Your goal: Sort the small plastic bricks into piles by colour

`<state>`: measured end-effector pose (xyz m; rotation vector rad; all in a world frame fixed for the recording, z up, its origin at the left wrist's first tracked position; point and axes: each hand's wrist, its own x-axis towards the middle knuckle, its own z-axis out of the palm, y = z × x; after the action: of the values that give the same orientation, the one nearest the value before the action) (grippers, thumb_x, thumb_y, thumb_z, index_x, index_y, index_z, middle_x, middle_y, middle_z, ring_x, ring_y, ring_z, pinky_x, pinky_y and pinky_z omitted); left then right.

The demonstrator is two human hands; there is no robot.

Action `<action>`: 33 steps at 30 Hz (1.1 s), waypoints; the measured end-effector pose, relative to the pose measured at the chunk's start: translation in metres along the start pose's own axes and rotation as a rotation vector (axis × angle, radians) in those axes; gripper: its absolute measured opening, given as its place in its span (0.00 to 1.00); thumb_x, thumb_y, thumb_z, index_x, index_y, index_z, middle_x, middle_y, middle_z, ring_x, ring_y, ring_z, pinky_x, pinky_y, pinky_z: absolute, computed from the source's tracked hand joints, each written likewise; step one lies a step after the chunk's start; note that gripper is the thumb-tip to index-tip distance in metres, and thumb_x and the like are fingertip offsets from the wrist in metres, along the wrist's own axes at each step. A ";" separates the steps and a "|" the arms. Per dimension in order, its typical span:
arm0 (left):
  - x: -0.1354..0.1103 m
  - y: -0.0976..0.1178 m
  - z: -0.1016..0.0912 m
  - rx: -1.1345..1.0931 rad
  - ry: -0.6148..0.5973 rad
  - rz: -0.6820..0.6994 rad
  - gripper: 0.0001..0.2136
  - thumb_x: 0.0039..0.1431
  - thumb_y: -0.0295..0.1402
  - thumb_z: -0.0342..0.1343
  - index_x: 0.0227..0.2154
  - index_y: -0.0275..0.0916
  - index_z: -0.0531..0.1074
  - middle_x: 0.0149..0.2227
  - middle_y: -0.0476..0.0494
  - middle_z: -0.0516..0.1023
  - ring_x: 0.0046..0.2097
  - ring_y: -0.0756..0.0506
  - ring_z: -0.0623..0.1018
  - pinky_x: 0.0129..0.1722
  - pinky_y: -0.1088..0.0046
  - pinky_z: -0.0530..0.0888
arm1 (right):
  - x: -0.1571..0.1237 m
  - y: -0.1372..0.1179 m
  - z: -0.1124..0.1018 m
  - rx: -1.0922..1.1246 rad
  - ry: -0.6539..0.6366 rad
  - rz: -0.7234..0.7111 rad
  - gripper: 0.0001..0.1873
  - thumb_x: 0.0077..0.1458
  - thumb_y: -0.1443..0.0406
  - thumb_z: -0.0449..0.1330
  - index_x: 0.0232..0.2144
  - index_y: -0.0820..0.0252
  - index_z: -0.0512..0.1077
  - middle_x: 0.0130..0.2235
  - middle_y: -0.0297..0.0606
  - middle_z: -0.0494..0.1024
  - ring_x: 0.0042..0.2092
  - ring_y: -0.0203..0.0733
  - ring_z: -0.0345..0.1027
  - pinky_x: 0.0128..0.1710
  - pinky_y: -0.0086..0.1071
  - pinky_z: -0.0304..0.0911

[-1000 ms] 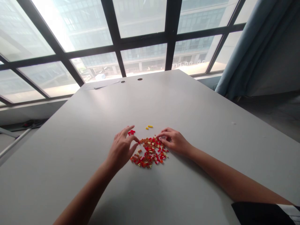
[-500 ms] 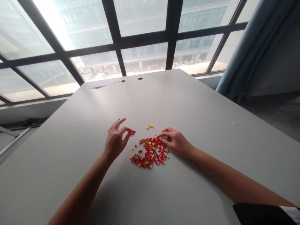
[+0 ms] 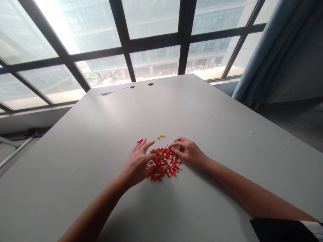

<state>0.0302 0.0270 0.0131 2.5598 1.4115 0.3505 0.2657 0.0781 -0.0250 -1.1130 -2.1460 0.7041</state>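
Observation:
A pile of small toy building bricks (image 3: pixel 164 164), mostly red, orange-brown and cream, lies on the white table. My left hand (image 3: pixel 140 163) reaches over the pile's left side. Its thumb and index finger curve down toward the bricks with a small gap between them, and the other fingers stretch forward. At the pile's upper right edge rests my right hand (image 3: pixel 188 151), loosely bent, fingertips against the outer bricks, with thumb and index apart. Some red bricks (image 3: pixel 139 141) sit apart, just beyond my left fingers. Two yellow bricks (image 3: pixel 162 135) lie behind the pile.
The white table (image 3: pixel 214 117) stretches to a large window with dark frames (image 3: pixel 185 40). Two round cable holes (image 3: pixel 150 84) are near its far edge. A blue curtain (image 3: pixel 262 57) hangs on the right. A metal bar (image 3: pixel 15 156) shows beyond the left edge.
My left hand has moved right and nearer to me, from the separate red bricks to over the pile's left part. My right hand has stayed in place.

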 end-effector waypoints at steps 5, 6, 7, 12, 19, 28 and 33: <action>0.003 -0.008 -0.006 0.008 0.095 -0.011 0.03 0.53 0.30 0.59 0.32 0.42 0.76 0.63 0.41 0.57 0.65 0.32 0.54 0.59 0.44 0.59 | 0.000 0.001 0.000 0.001 0.003 -0.001 0.09 0.54 0.67 0.57 0.36 0.57 0.77 0.38 0.39 0.74 0.27 0.33 0.65 0.32 0.31 0.65; 0.005 -0.014 -0.009 0.022 0.142 -0.022 0.03 0.54 0.30 0.58 0.32 0.42 0.76 0.64 0.41 0.56 0.65 0.33 0.54 0.59 0.45 0.59 | 0.000 0.001 0.000 -0.001 0.002 -0.002 0.09 0.54 0.66 0.57 0.36 0.57 0.77 0.38 0.39 0.74 0.27 0.33 0.65 0.32 0.31 0.65; 0.006 -0.022 -0.012 0.048 0.190 -0.038 0.04 0.54 0.30 0.58 0.32 0.41 0.76 0.64 0.41 0.55 0.65 0.32 0.54 0.59 0.44 0.58 | -0.001 0.001 0.000 -0.005 0.002 -0.003 0.10 0.54 0.66 0.57 0.36 0.57 0.77 0.38 0.39 0.74 0.27 0.33 0.65 0.33 0.31 0.65; 0.010 -0.067 -0.015 0.139 0.364 -0.217 0.04 0.54 0.30 0.58 0.33 0.41 0.77 0.63 0.38 0.57 0.64 0.31 0.55 0.58 0.44 0.58 | -0.001 0.002 0.000 -0.015 0.002 -0.004 0.09 0.54 0.66 0.57 0.36 0.57 0.77 0.38 0.39 0.74 0.27 0.33 0.64 0.32 0.31 0.64; 0.008 -0.072 -0.008 0.037 0.428 -0.185 0.05 0.56 0.33 0.56 0.34 0.41 0.76 0.61 0.38 0.61 0.61 0.37 0.64 0.58 0.50 0.63 | 0.000 0.001 0.000 0.001 0.004 0.003 0.09 0.54 0.67 0.57 0.36 0.57 0.77 0.38 0.39 0.74 0.27 0.33 0.64 0.32 0.31 0.64; -0.008 -0.076 -0.017 0.314 0.357 -0.361 0.04 0.51 0.31 0.61 0.31 0.44 0.77 0.57 0.39 0.68 0.61 0.28 0.62 0.54 0.41 0.63 | -0.001 0.003 0.001 -0.016 0.008 -0.016 0.09 0.54 0.67 0.57 0.35 0.57 0.77 0.38 0.39 0.74 0.27 0.33 0.64 0.31 0.30 0.65; -0.011 -0.091 -0.009 0.325 0.370 -0.464 0.02 0.51 0.33 0.61 0.27 0.42 0.77 0.55 0.37 0.70 0.59 0.26 0.64 0.52 0.40 0.63 | 0.000 0.003 0.001 -0.011 0.012 -0.010 0.09 0.54 0.66 0.57 0.35 0.58 0.77 0.38 0.39 0.74 0.27 0.33 0.64 0.31 0.30 0.64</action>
<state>-0.0513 0.0658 -0.0053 2.3651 2.3032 0.5740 0.2664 0.0793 -0.0277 -1.1093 -2.1461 0.6799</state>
